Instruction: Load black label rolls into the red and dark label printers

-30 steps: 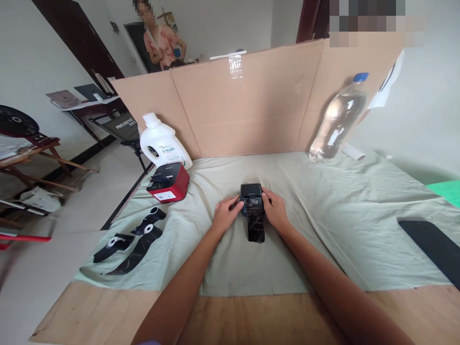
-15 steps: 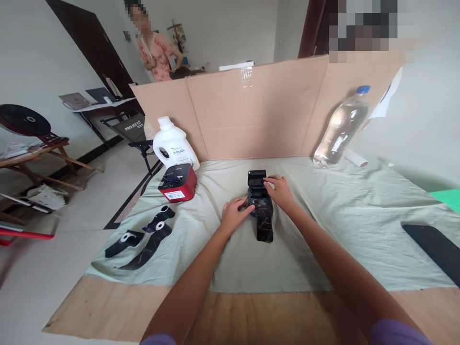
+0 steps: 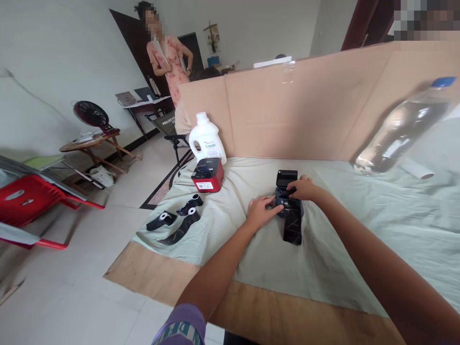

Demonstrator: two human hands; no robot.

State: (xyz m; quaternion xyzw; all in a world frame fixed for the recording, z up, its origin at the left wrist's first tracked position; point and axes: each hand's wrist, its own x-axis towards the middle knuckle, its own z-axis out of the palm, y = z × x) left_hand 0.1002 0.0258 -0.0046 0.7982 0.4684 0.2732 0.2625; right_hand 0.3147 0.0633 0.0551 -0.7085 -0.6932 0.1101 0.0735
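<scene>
- Where is the printer placed?
- The black label printer is set mid-way on the green cloth with its lid raised. A dark marbled strip is fed out toward the near edge.
- How are the hands placed?
- The left hand is laid against the printer's left side, fingers loose, nothing gripped. The right hand is curled over the top; whether it is clamped cannot be told.
- What is seen around it?
- A red printer and a white jug are seen to the left, well apart.

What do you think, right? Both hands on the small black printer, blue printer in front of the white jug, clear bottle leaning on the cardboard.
Not quite. The printer in front of the white jug is red, not blue, as the head view shows. The rest holds: the left hand and right hand are on the small black printer, and the clear bottle leans on the cardboard.
</scene>
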